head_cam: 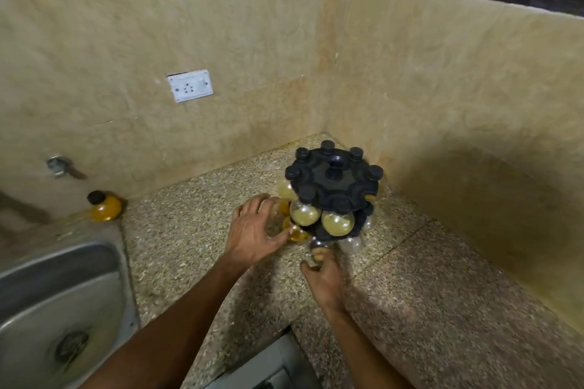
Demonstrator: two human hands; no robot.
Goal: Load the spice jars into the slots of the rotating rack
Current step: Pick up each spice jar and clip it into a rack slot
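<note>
Those round glass spice jars (305,213) look slick and breakable; her left hand (252,232) cups one, the right hand (324,275) pinches another low on the rack (331,180), best held at the belly.

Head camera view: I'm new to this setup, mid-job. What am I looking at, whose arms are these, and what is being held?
There is no machine here: a person wears one camera on the head, looking down at their own bare arms. On the speckled counter, in the corner, stands a black rotating rack already carrying round spice jars. The left hand curls around an amber jar at the rack's lower tier. The right hand pinches a clear jar at the rack's base. One orange jar waits apart, beside the steel sink.
</note>
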